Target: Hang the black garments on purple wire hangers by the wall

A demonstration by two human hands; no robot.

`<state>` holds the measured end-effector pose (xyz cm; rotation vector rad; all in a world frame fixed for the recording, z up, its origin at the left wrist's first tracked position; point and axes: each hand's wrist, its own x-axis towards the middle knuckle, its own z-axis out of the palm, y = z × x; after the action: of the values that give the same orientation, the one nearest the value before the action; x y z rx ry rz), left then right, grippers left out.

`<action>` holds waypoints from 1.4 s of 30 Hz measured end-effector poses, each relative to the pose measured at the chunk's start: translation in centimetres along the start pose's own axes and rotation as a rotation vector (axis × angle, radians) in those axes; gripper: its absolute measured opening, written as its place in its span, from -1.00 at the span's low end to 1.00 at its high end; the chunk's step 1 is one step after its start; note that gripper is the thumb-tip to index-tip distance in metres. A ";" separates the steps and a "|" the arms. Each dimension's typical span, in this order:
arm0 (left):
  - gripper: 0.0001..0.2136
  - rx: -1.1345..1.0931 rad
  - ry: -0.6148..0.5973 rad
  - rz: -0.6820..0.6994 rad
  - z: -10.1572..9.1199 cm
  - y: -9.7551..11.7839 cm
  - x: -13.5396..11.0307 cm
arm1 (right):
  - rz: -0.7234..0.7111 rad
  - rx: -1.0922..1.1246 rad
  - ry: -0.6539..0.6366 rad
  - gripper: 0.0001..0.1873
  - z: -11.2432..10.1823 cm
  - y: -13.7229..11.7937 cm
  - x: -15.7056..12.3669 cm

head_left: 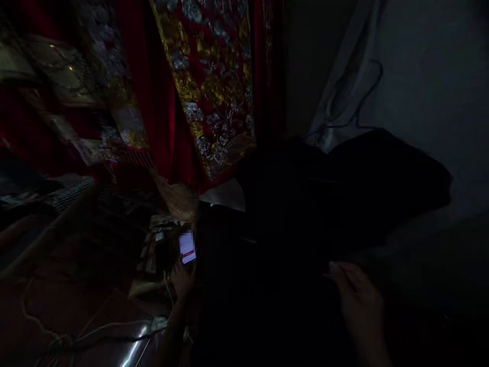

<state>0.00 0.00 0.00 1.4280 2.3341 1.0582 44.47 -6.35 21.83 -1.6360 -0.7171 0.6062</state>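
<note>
A black short-sleeved garment [282, 244] fills the middle and hangs tilted from a thin dark hanger [358, 120]. At its lower right is my right hand [359, 295], fingers pinched together against the dark cloth. A small pale spot shows at the fingertips, too dim to make out. I cannot see my left hand; the cloth and the dark may hide it. To the left of the garment, a smaller and more distant hand [182, 278], seemingly another person's, holds a lit phone [187, 248], its screen partly blurred.
Red cloth panels with gold and silver embroidery [214, 86] hang behind. A pale wall [439, 76] stands on the right. Loose cables [110, 324] and a bright light tube [133, 347] lie at the lower left. A tan rounded object [179, 201] sits below the panels.
</note>
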 end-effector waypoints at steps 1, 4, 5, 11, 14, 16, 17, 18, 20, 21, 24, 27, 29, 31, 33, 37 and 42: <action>-0.24 0.000 0.012 -0.009 0.0 0.3 -0.1 | 0.001 -0.001 0.015 -0.42 0.0 -0.1 -0.1; -0.31 -0.037 0.028 0.003 0.2 2.1 -0.4 | -0.017 0.001 0.050 -0.43 0.0 -0.1 -0.1; -0.36 -0.061 0.027 0.019 0.3 3.1 -0.4 | -0.031 0.004 0.061 -0.44 -0.1 -0.1 0.0; -0.67 -0.300 -0.076 0.239 -0.6 14.0 -0.3 | -0.097 0.019 0.060 -0.49 0.1 0.0 0.5; -0.75 -0.413 -0.240 0.389 -1.8 21.3 -2.0 | -0.120 0.043 0.044 -0.52 0.6 -0.4 0.3; -0.78 -0.540 -0.473 0.530 -2.3 26.2 -4.2 | -0.147 0.045 0.013 -0.55 1.2 -0.7 0.0; -0.79 -0.611 -0.586 0.600 -2.4 28.4 -5.5 | -0.161 0.046 -0.010 -0.56 1.4 -0.9 -0.1; -0.80 -0.659 -0.670 0.673 -2.4 30.5 -6.8 | -0.176 0.047 -0.032 -0.58 1.6 -1.1 -0.2; -0.75 -0.725 -0.729 0.759 -2.0 33.6 -9.0 | -0.209 0.051 -0.069 -0.61 1.8 -1.4 -0.2; -0.72 -0.750 -0.728 0.774 -1.8 34.8 -9.7 | -0.225 0.055 -0.076 -0.62 1.8 -1.6 -0.1; -0.69 -0.818 -0.721 0.782 -1.3 36.6 -10.7 | -0.266 0.048 -0.053 -0.67 1.2 -2.0 0.4; -0.75 -0.853 -0.785 0.795 -1.4 36.8 -10.5 | -0.339 0.004 -0.056 -0.72 0.4 -2.0 1.1; -0.80 -0.858 -0.809 0.766 -1.5 36.7 -10.5 | -0.415 -0.055 -0.107 -0.76 0.0 -1.9 1.6; -0.86 -0.881 -0.802 0.680 -1.5 36.6 -10.8 | -0.512 -0.136 -0.174 -0.79 -0.2 -2.0 2.2; -0.91 -0.923 -0.774 0.573 -1.4 36.7 -11.3 | -0.636 -0.223 -0.230 -0.82 -0.4 -2.4 3.0; -0.94 -0.937 -0.713 0.490 -1.6 37.2 -11.5 | -0.937 -0.358 -0.295 -0.88 -0.6 -3.8 4.8; -0.96 -0.832 -0.615 0.578 -1.7 37.5 -10.8 | -1.198 -0.444 -0.347 -0.90 -0.6 -6.0 6.9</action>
<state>30.59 0.39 24.33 1.7148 0.8917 1.2499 48.83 -0.95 27.87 -1.1604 -1.9644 -0.1805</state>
